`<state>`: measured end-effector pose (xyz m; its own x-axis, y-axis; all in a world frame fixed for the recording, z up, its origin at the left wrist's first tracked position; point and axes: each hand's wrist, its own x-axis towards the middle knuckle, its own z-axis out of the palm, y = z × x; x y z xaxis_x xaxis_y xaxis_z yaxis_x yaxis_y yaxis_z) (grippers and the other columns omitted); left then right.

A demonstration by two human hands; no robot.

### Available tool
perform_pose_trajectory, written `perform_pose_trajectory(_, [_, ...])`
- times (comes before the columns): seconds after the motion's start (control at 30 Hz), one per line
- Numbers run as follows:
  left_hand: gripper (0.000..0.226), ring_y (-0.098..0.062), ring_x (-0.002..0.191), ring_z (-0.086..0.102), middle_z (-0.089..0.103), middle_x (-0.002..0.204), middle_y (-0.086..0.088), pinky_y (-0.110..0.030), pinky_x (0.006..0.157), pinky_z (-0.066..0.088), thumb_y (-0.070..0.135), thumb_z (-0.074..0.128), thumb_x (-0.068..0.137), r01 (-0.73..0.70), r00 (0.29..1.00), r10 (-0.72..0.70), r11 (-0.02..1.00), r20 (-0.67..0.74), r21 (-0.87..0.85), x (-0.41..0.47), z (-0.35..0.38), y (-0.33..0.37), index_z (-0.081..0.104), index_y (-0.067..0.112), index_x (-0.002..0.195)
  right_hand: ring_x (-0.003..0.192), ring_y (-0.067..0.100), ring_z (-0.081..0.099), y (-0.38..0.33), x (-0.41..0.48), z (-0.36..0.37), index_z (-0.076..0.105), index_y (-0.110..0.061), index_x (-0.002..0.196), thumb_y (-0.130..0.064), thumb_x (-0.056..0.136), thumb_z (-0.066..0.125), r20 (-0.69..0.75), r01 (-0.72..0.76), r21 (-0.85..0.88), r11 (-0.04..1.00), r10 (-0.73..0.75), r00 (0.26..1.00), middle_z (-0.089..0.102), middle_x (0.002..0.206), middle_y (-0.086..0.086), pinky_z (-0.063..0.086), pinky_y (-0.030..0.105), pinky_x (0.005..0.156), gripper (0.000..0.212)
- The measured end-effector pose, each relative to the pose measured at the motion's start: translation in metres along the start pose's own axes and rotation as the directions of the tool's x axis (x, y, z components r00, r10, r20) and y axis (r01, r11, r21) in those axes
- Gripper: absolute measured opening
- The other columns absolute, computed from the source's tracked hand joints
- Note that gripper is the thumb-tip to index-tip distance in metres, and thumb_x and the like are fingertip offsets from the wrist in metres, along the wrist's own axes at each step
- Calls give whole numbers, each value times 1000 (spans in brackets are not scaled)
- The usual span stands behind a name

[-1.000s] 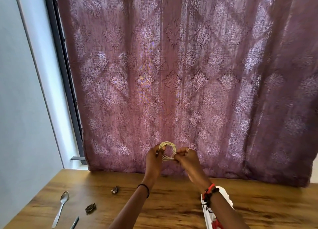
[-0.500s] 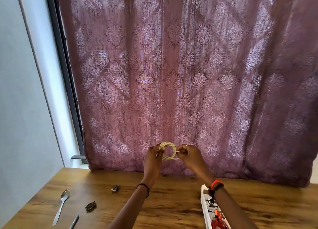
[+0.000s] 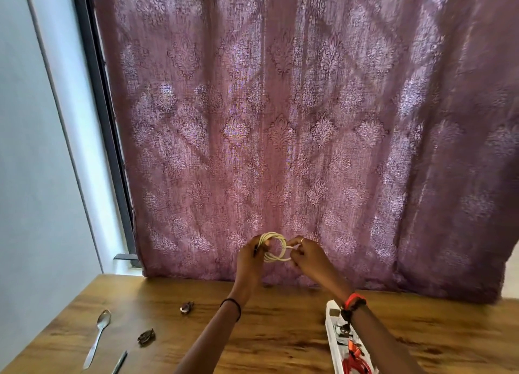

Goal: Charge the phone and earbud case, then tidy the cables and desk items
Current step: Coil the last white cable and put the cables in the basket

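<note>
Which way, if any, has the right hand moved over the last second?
Yes. The right hand, pinching the coiled cable, shifted slightly rightward across the white power strip, uncovering more of it.

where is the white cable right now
Head view, centre: the coiled white cable is held above the wooden desk, gripped between the left hand and right hand, before the purple curtain.

Nothing readable here, honestly. The curtain (image 3: 280, 121) only has a woven pattern, no letters, and the power strip (image 3: 332, 345) is too blurry to make out any label, brand or number.
</note>
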<state>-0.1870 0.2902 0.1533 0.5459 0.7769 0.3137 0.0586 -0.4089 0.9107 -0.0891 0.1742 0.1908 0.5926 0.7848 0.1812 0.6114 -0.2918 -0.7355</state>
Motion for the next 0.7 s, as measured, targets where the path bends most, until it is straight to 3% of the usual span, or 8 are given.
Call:
perform_pose_trajectory(0.17, [20, -5, 63, 53, 65, 83, 0, -12, 49, 39, 15, 53, 94, -7, 1000, 7, 1000, -21, -4, 0, 1, -3, 63, 14, 112, 79, 27, 63, 6, 0, 7, 58, -10, 94, -12, 93, 49, -91, -39, -2, 999, 38, 995, 66, 84, 9, 48, 35, 68, 9])
perform_pose_trajectory(0.3, [19, -10, 70, 57, 65, 85, 1, -14, 52, 42, 16, 54, 93, -5, 1000, 5, 1000, -28, -17, -2, 1, -1, 62, 15, 111, 71, 21, 59, 7, -2, 9, 60, -10, 91, -13, 94, 50, -160, -9, 37, 999, 15, 987, 67, 85, 10, 41, 29, 59, 11])
perform_pose_trajectory(0.4, [19, -10, 75, 58, 65, 85, 1, -11, 56, 45, 7, 55, 92, 4, 1000, -5, 999, -25, -41, -4, 1, -2, 62, 12, 109, 77, 25, 63, 10, 1, 12, 61, -13, 84, -16, 93, 53, -145, -26, 107, 994, 41, 988, 67, 82, 7, 51, 40, 70, 13])
perform_pose_trajectory(0.5, [20, -15, 77, 63, 68, 85, 1, -18, 59, 48, 6, 56, 91, -16, 1000, 16, 1000, -16, -13, -5, 3, -6, 64, 9, 108, 79, 23, 65, 18, 3, 17, 60, -18, 83, -19, 93, 52, -131, -74, 206, 976, 102, 986, 67, 81, 3, 54, 50, 77, 13])
perform_pose_trajectory(0.63, [25, 1, 73, 58, 67, 89, 2, -10, 58, 46, 0, 51, 92, -17, 1000, 17, 1000, -18, 19, -3, 3, -9, 62, 11, 111, 61, 20, 55, 13, 1, 15, 58, -22, 82, -16, 95, 48, -119, -67, 290, 955, 105, 987, 56, 62, 0, 48, 42, 64, 17])
perform_pose_trajectory(0.7, [24, -1, 74, 59, 66, 89, 1, -10, 59, 47, 2, 48, 93, 3, 1000, -3, 1000, -12, -7, -1, 2, -10, 60, 9, 113, 56, 15, 51, 10, 0, 13, 58, -22, 83, -13, 95, 49, -82, -49, 282, 958, 75, 994, 54, 58, -5, 42, 32, 60, 17])
